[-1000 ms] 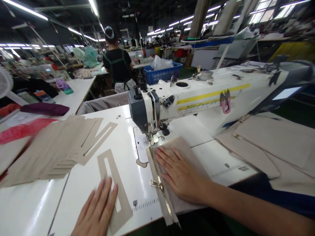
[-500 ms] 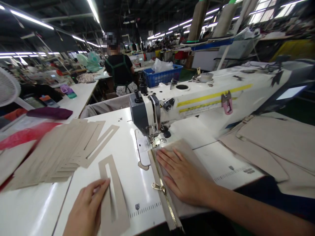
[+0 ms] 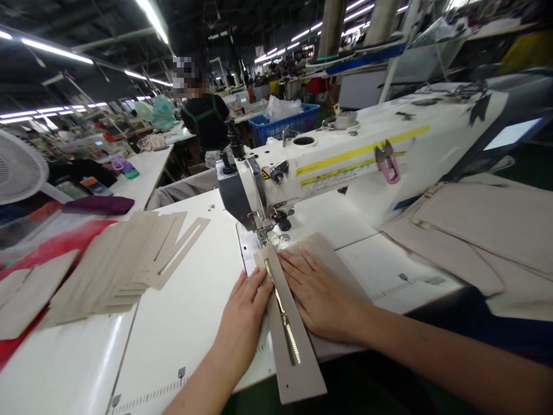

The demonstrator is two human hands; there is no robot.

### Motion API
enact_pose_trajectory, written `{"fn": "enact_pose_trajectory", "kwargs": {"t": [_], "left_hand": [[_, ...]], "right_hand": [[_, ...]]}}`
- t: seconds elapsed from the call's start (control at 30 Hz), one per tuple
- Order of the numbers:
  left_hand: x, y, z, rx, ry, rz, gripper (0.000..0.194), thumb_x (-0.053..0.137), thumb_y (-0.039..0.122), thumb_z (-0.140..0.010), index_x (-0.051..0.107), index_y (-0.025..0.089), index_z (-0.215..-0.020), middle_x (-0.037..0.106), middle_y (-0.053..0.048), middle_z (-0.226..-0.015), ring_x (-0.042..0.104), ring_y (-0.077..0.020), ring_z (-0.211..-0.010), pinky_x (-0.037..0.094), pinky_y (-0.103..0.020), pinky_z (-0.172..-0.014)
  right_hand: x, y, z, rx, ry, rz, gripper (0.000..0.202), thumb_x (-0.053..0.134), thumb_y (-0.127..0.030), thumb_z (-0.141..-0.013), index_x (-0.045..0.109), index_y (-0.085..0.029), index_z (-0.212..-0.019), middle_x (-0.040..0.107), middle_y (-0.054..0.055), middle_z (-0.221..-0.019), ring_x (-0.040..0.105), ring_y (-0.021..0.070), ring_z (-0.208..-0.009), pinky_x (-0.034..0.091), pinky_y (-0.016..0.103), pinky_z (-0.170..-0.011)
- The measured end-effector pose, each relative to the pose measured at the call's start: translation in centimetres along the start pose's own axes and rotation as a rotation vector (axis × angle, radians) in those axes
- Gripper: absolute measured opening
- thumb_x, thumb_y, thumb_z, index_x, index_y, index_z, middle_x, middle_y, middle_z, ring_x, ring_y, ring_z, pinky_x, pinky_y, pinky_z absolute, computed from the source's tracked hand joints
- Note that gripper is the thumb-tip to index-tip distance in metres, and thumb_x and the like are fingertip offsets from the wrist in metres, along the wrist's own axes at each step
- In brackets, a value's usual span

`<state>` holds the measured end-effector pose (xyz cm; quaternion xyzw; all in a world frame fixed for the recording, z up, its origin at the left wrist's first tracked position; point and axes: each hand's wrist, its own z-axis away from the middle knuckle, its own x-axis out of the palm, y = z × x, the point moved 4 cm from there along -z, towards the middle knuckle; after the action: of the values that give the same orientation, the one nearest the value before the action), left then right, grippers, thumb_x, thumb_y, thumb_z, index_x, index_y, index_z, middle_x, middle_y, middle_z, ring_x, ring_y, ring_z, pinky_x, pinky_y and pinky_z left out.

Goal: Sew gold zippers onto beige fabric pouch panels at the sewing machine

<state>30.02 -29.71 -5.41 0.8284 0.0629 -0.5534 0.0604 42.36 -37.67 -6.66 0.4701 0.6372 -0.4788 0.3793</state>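
In the head view, the slotted strip (image 3: 301,381) lay over the zipper (image 3: 283,317), its far end by the sewing machine's (image 3: 337,161) needle, its other end past the near edge of the table (image 3: 194,323). The left hand (image 3: 245,314), fingers extended and gripping nothing, pressed the strip's left border; the right hand (image 3: 326,305), opened flat, pressed the beige fabric (image 3: 339,265). More strips (image 3: 101,268) lay toward the table's left edge.

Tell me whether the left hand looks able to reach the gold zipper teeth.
Likely yes: the gold zipper teeth show through the slot in the beige strip, close beside the left hand.
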Motion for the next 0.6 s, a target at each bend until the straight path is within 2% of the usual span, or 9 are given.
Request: {"fn": "enact_pose_trajectory", "kwargs": {"t": [0.13, 0.33, 0.6], "left_hand": [[-0.3, -0.7, -0.3, -0.037, -0.026, -0.005, 0.035, 0.032, 0.013, -0.093, 0.048, 0.014, -0.124, 0.058, -0.015, -0.116, 0.054, -0.0235, -0.112, 0.047, -0.047, -0.095], [0.2, -1.3, 0.0, 0.077, -0.079, -0.047, 0.038, 0.030, 0.011, -0.094, 0.043, 0.014, -0.129, 0.047, -0.016, -0.134, 0.040, -0.0245, -0.128, 0.040, -0.050, -0.102], [0.9, -2.4, 0.3, 0.135, -0.066, -0.081, 0.040, 0.036, 0.009, -0.091, 0.040, 0.011, -0.130, 0.048, -0.016, -0.134, 0.036, -0.0237, -0.130, 0.041, -0.046, -0.103]], "right_hand": [[-0.1, 0.1, -0.1, 0.005, -0.015, -0.030, 0.055, 0.036, -0.025, -0.091, 0.025, -0.012, -0.143, 0.028, 0.011, -0.147, 0.017, 0.0250, -0.137, 0.011, 0.053, -0.112], [-0.1, 0.1, -0.1, 0.016, -0.019, -0.045, 0.058, 0.037, -0.021, -0.088, 0.022, -0.009, -0.144, 0.022, 0.011, -0.149, 0.013, 0.0245, -0.138, 0.009, 0.053, -0.112], [-0.4, 0.1, -0.4, 0.031, -0.016, -0.133, 0.050, 0.034, -0.028, -0.093, 0.027, -0.022, -0.143, 0.023, 0.012, -0.149, 0.013, 0.0266, -0.138, 0.007, 0.054, -0.111]]}}
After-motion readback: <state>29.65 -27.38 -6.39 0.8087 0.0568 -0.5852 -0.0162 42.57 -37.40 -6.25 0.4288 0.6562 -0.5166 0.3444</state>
